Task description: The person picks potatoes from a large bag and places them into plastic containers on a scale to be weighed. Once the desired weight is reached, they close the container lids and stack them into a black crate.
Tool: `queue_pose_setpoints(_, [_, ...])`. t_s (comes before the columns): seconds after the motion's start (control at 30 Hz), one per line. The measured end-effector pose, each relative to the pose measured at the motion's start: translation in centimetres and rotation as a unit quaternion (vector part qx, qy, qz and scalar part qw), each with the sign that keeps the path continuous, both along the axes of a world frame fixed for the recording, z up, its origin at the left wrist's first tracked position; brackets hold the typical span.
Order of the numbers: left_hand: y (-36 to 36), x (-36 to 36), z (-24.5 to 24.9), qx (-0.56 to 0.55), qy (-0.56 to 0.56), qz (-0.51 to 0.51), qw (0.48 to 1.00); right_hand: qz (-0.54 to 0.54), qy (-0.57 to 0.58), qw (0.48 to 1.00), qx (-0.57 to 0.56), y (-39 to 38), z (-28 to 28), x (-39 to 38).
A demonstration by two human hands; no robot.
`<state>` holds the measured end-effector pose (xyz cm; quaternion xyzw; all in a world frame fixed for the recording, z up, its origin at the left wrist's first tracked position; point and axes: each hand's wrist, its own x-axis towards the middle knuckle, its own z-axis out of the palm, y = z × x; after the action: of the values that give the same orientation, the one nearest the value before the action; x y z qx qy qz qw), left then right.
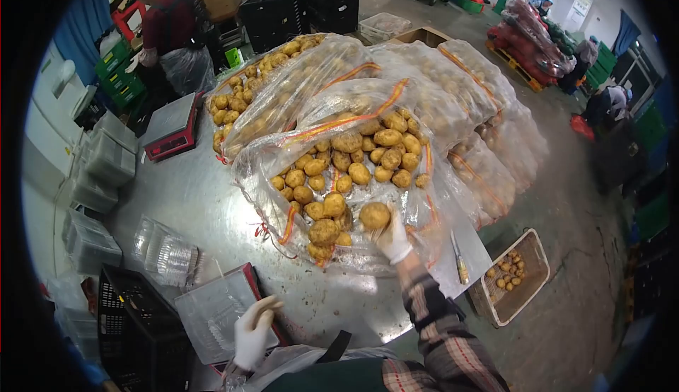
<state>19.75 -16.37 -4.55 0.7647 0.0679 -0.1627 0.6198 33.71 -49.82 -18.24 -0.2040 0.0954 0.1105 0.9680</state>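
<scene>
one potato [374,215], gripped at the mouth of the open sack [353,102]
nearly round, longer axis lying across; right hand [393,242] fingers curl under it. the sack on the desk [191,201] holds many potatoes, the floor basket [543,261] a few. left hand [252,332] at the clear tray [212,314], grip unclear.

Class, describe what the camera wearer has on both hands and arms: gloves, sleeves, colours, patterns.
The left hand and the right hand are both white-gloved. The right sleeve is dark plaid with red and pale stripes. The left sleeve, at the frame's edge, looks pale but is too unclear to describe further.
</scene>
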Motion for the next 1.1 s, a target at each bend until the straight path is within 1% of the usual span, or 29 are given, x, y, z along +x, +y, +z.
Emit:
queue_pose_setpoints(0.03, [-1.4, 1.0, -1.3, -0.094, 0.057, 0.002, 0.994, 0.038, -0.015, 0.999, -0.011, 0.7, 1.4, -1.0])
queue_pose_setpoints(0.07, [-3.3, 2.0, -1.6, -0.206, 0.114, 0.002, 0.972, 0.075, -0.029, 0.996, -0.023, 1.4, 2.4, -2.0])
queue_pose_setpoints(0.1, [-5.0, 2.9, -1.5, -0.317, 0.168, 0.0, 0.934, 0.104, -0.075, 0.983, -0.131, 2.6, 3.2, -2.9])
queue_pose_setpoints(0.13, [-6.3, 3.7, -1.2, -0.382, 0.217, 0.006, 0.898, 0.131, -0.121, 0.955, -0.237, 3.8, 4.1, -3.6])
queue_pose_setpoints(0.17, [-7.5, 4.3, -0.9, -0.445, 0.266, 0.013, 0.855, 0.125, -0.206, 0.91, -0.338, 5.0, 6.0, -4.6])
queue_pose_setpoints(0.2, [-8.0, 4.7, -0.9, -0.503, 0.313, 0.02, 0.805, 0.222, -0.206, 0.865, -0.401, 5.3, 7.2, -4.7])
queue_pose_setpoints(0.23, [-7.6, 4.9, -1.9, -0.489, 0.313, 0.017, 0.814, 0.315, -0.202, 0.807, -0.457, 5.4, 7.6, -4.4])
queue_pose_setpoints(0.27, [-6.8, 4.8, -3.8, -0.474, 0.313, 0.015, 0.823, 0.277, -0.234, 0.793, -0.49, 5.2, 6.1, -3.4])
queue_pose_setpoints(0.3, [-6.4, 4.9, -5.0, -0.46, 0.313, 0.013, 0.831, 0.214, -0.21, 0.823, -0.482, 4.5, 5.1, -1.5])
queue_pose_setpoints(0.33, [-6.4, 5.0, -4.3, -0.431, 0.304, 0.027, 0.849, 0.11, -0.169, 0.747, -0.633, 3.9, 3.8, 0.8])
queue_pose_setpoints(0.37, [-6.2, 5.0, -4.2, -0.438, 0.287, 0.028, 0.851, 0.073, -0.07, 0.773, -0.627, 3.0, 3.2, 3.3])
queue_pose_setpoints(0.4, [-5.8, 4.8, -4.4, -0.445, 0.271, 0.03, 0.853, 0.016, -0.002, 0.764, -0.645, 2.0, 0.7, 6.4])
queue_pose_setpoints(0.43, [-5.4, 4.6, -4.4, -0.451, 0.255, 0.033, 0.855, -0.016, 0.015, 0.656, -0.755, 1.0, -1.2, 9.3])
queue_pose_setpoints(0.47, [-5.1, 4.6, -4.2, -0.436, 0.255, 0.063, 0.861, -0.048, 0.03, 0.531, -0.845, 0.3, -2.9, 11.7])
queue_pose_setpoints(0.57, [-4.2, 5.0, -4.5, -0.374, 0.248, 0.085, 0.889, 0.029, 0.012, 0.481, -0.876, 0.5, -5.8, 16.0])
queue_pose_setpoints(0.6, [-3.9, 5.1, -4.5, -0.377, 0.261, 0.096, 0.884, 0.037, -0.01, 0.41, -0.911, 0.5, -6.7, 16.5])
queue_pose_setpoints(0.67, [-3.8, 5.3, -4.5, -0.365, 0.263, 0.114, 0.886, 0.031, -0.038, 0.568, -0.821, -0.4, -8.0, 17.3])
queue_pose_setpoints(0.7, [-3.8, 5.1, -4.5, -0.361, 0.266, 0.124, 0.885, 0.031, -0.05, 0.639, -0.767, -1.3, -9.0, 17.3])
queue_pose_setpoints(0.73, [-3.8, 5.0, -4.6, -0.367, 0.257, 0.121, 0.886, 0.001, -0.119, 0.742, -0.66, -1.8, -9.5, 17.1])
queue_pose_setpoints(0.77, [-3.9, 5.0, -4.7, -0.374, 0.247, 0.116, 0.886, 0.007, -0.082, 0.865, -0.496, -2.1, -10.1, 15.9])
queue_pose_setpoints(0.8, [-4.0, 5.0, -4.8, -0.381, 0.237, 0.111, 0.887, 0.015, -0.038, 0.95, -0.31, -1.7, -7.0, 13.4])
queue_pose_setpoints(0.83, [-4.1, 5.0, -5.0, -0.376, 0.243, 0.104, 0.888, 0.022, 0.011, 0.994, -0.11, -1.1, -3.9, 10.9])
queue_pose_setpoints(0.9, [-4.1, 5.1, -5.3, -0.363, 0.256, 0.088, 0.892, 0.067, -0.008, 0.998, 0.007, 0.1, 0.0, 6.6])
queue_pose_setpoints(0.93, [-4.3, 5.0, -5.3, -0.379, 0.268, 0.096, 0.881, 0.086, -0.017, 0.994, 0.066, 0.7, 1.2, 4.8])
queue_pose_setpoints(1.03, [-4.9, 4.8, -3.5, -0.365, 0.247, 0.067, 0.895, 0.145, -0.024, 0.972, 0.185, 3.6, 2.7, 0.5])
queue_pose_setpoints(1.07, [-4.3, 4.6, -4.0, -0.363, 0.231, 0.03, 0.902, 0.135, 0.017, 0.985, 0.104, 4.7, 3.5, -1.2])
queue_pose_setpoints(1.1, [-4.2, 4.2, -3.5, -0.356, 0.207, 0.035, 0.911, 0.156, 0.02, 0.986, 0.056, 5.6, 3.5, -2.7])
